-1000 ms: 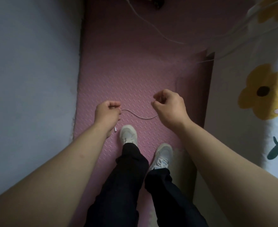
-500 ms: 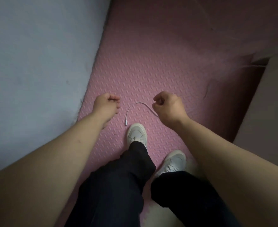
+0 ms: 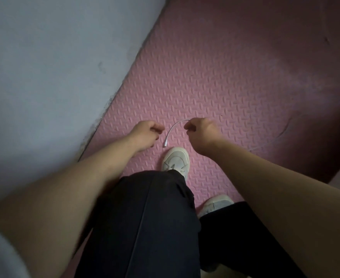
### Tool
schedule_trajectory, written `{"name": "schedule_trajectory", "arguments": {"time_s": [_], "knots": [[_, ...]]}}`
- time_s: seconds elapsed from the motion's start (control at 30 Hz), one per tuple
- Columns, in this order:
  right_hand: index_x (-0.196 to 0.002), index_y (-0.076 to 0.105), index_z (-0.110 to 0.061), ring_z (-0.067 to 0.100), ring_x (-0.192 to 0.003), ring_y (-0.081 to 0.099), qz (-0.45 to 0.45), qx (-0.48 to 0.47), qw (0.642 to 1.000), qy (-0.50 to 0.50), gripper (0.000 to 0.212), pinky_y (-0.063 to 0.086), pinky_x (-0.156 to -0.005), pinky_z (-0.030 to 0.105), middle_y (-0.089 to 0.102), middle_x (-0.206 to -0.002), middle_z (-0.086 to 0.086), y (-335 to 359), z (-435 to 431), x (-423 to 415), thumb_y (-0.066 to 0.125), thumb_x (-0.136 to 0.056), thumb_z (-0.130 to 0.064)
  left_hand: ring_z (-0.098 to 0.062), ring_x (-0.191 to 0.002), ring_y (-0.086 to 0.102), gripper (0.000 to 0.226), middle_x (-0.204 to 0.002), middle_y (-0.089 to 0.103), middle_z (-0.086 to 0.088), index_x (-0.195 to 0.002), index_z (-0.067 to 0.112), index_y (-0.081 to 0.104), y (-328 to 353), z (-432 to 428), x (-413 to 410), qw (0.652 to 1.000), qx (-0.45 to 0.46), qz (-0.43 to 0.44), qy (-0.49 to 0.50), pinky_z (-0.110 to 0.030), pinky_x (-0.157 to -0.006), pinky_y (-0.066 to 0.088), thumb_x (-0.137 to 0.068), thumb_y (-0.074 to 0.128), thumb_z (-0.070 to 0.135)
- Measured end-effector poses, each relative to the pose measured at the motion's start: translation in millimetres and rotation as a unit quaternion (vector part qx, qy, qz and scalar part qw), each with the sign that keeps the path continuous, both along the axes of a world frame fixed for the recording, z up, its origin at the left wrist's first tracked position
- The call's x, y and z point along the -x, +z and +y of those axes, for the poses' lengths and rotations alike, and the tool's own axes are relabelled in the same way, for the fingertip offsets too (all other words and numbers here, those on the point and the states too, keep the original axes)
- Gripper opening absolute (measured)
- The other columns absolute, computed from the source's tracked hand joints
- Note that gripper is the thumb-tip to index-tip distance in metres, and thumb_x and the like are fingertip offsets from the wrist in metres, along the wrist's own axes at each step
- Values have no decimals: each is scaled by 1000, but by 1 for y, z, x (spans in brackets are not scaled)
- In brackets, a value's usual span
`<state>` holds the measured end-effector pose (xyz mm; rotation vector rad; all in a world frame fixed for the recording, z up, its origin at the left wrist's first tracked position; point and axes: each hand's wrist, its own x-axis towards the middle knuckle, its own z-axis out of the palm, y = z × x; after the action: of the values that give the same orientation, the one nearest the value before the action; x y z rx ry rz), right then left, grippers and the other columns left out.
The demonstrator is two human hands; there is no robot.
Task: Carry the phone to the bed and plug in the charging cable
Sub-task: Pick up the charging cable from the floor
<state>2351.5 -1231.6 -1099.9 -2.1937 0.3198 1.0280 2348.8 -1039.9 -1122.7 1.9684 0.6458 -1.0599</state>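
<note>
The left hand [image 3: 147, 135] has let go of the charging cable [image 3: 172, 131] since a second ago, and its fingers are curled in on nothing. One cable, two hands, and only the right hand [image 3: 202, 133] has it, pinched between thumb and fingertips. The plug end (white, dangling free) hangs between the hands, above the front shoe [image 3: 175, 160]. The rear shoe [image 3: 215, 203] makes two, both on one pink foam mat [image 3: 215, 87].
</note>
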Motion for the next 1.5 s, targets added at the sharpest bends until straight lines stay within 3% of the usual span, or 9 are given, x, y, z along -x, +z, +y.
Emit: {"name": "schedule_trajectory", "arguments": {"time_s": [0.13, 0.33, 0.8, 0.9, 1.0, 1.1, 1.2, 1.3, 1.5], "knots": [[-127, 66, -12, 25, -102, 67, 27, -12, 999, 45, 41, 58, -81, 34, 70, -122, 8, -28, 12, -2, 47, -94, 2, -17, -116, 64, 41, -123, 67, 3, -126, 17, 68, -23, 8, -1, 999, 25, 13, -44, -33, -87, 56, -98, 48, -6], [-139, 57, -19, 26, -113, 64, 102, -26, 994, 27, 49, 57, -96, 44, 66, -131, 7, -71, 25, -6, 48, -94, -1, -17, -131, 57, 45, -141, 63, 5, -129, 27, 68, -60, 19, -20, 993, 36, 5, -110, -41, -114, 45, -97, 52, 0], [-147, 47, -26, 27, -84, 63, 200, -90, 964, -153, 60, 61, -84, 58, 56, -127, 13, -128, 39, -27, 46, -93, 1, -15, -131, 57, 56, -140, 62, 6, -136, 33, 62, -110, 19, -41, 981, 97, 74, -149, -39, -109, 47, -92, 52, -2], [-149, 45, -21, 24, -84, 58, 236, -125, 934, -236, 63, 63, -79, 49, 50, -123, 11, -131, 41, -31, 53, -92, 4, -15, -132, 55, 62, -141, 61, 9, -136, 34, 62, -114, 17, -41, 982, 105, 87, -133, -38, -109, 47, -90, 49, -6], [-149, 44, -16, 32, -112, 56, 255, -164, 907, -293, 65, 59, -67, 39, 50, -133, 14, -129, 40, -32, 54, -92, 11, -12, -129, 56, 62, -132, 62, 14, -113, 43, 66, -116, 16, -41, 980, 129, 105, -105, -29, -91, 49, -89, 48, -11], [-148, 44, -17, 32, -127, 52, 260, -197, 885, -332, 64, 57, -80, 45, 50, -144, 14, -128, 35, -30, 51, -93, 14, -16, -132, 56, 59, -135, 63, 9, -104, 43, 67, -120, 16, -43, 981, 141, 106, -81, -31, -97, 51, -90, 49, -12], [-151, 42, -17, 26, -122, 50, 254, -229, 875, -343, 64, 50, -92, 50, 53, -136, 7, -131, 33, -28, 42, -95, 15, -19, -133, 57, 55, -144, 62, 4, -120, 34, 67, -124, 15, -45, 981, 156, 102, -55, -42, -111, 46, -94, 49, -10], [-152, 40, -15, 23, -117, 48, 248, -254, 868, -348, 68, 46, -95, 49, 55, -121, 0, -131, 35, -35, 43, -93, 19, -23, -128, 61, 55, -137, 67, -1, -133, 26, 64, -124, 12, -46, 981, 165, 98, -36, -39, -101, 48, -95, 49, -10], [-137, 52, -16, 29, -124, 55, 231, -228, 872, -367, 55, 49, -93, 44, 58, -132, 12, -137, 34, -36, 50, -92, 15, -27, -119, 66, 51, -128, 71, -9, -113, 28, 68, -122, 1, -45, 981, 170, 96, 17, -40, -100, 53, -95, 46, -14]]}}
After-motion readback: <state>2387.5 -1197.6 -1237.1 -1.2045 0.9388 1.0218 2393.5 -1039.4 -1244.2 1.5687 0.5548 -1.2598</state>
